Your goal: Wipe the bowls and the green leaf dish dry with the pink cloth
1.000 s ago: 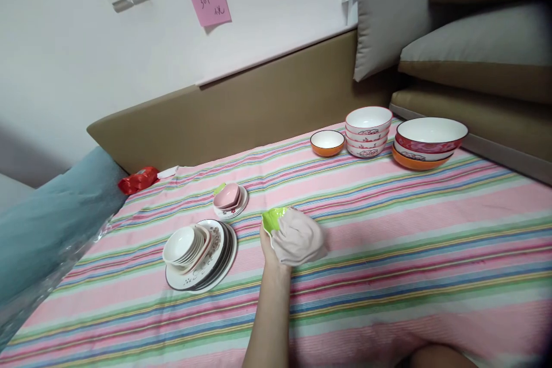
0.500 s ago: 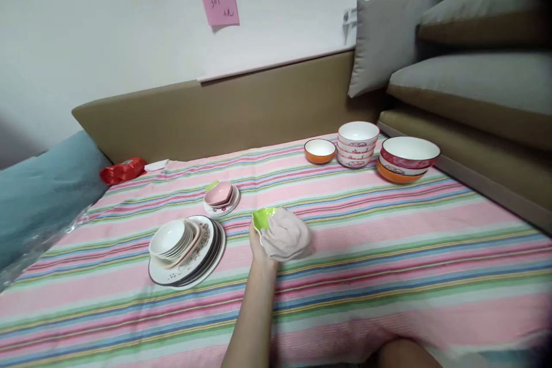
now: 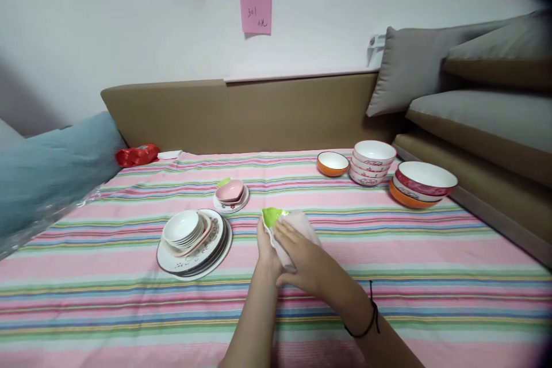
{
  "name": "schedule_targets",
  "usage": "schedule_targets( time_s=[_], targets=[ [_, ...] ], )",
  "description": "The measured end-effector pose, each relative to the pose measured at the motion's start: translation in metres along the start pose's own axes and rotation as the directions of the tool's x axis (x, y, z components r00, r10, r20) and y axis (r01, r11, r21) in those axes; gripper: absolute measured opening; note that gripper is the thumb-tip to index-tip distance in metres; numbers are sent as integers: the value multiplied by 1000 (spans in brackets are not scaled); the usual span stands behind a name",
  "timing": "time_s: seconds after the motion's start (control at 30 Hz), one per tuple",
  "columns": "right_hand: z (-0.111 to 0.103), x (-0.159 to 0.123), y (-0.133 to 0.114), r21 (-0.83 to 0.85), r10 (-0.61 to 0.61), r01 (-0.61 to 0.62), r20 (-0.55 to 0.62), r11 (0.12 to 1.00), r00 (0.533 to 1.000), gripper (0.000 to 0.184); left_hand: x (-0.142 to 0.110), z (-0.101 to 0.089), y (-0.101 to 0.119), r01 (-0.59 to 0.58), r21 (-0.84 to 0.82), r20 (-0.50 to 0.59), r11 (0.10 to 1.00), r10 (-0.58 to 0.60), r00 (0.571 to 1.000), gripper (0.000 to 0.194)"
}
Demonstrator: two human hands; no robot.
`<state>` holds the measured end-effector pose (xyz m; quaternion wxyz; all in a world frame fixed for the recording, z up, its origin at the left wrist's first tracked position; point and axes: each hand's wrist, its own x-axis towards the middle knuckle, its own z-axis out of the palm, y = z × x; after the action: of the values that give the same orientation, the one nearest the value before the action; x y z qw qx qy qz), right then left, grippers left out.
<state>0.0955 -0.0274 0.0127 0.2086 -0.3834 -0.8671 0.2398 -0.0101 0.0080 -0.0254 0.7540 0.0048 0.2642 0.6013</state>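
Observation:
My left hand [image 3: 266,250] is wrapped around the left side of a small dish [image 3: 272,217] with a bright green inside and a pale outside, held above the bedspread. A pale pinkish cloth [image 3: 304,224] drapes over the dish's right part. On top of the cloth lies my right hand [image 3: 304,259], fingers close together and pressing it against the dish, thumb low near my left wrist. A dark cord bracelet circles the right wrist. Much of the dish is hidden by cloth and fingers.
Stacked plates with small white bowls [image 3: 181,225] stand left, with a pink dish [image 3: 230,190] on small plates behind. At the right are an orange bowl [image 3: 332,170], patterned bowls [image 3: 373,152] and larger stacked bowls [image 3: 425,181]. Cushions [image 3: 487,121] border the right side.
My right hand has come in from the lower right and now lies on the cloth over the dish. My left hand still holds the dish. The camera view has turned and levelled.

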Motion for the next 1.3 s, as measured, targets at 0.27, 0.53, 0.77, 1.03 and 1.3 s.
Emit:
schedule_targets(
  time_s=[0.27, 0.53, 0.77, 1.03, 1.3],
  targets=[
    [12, -6, 16, 115, -68, 81, -115, 990, 991, 49, 6, 3, 9, -16, 19, -17, 1000, 16, 1000, 42],
    [-45, -26, 11, 741, 712, -265, -380, 616, 591, 54, 0, 14, 3, 37, 81, 129, 996, -47, 991, 37],
    [1, -4, 19, 133, 184, -128, -644, 983, 742, 47, -6, 21, -13, 60, 110, 151, 992, -76, 986, 36],
    [41, 5, -6, 178, 218, -152, -446, 972, 868, 55, -3, 10, -6, 48, 74, 93, 996, -54, 994, 33],
    [22, -4, -22, -2, 122, -131, -353, 991, 928, 48, 8, 7, -2, 64, 55, 138, 996, -71, 988, 59]
  ],
)
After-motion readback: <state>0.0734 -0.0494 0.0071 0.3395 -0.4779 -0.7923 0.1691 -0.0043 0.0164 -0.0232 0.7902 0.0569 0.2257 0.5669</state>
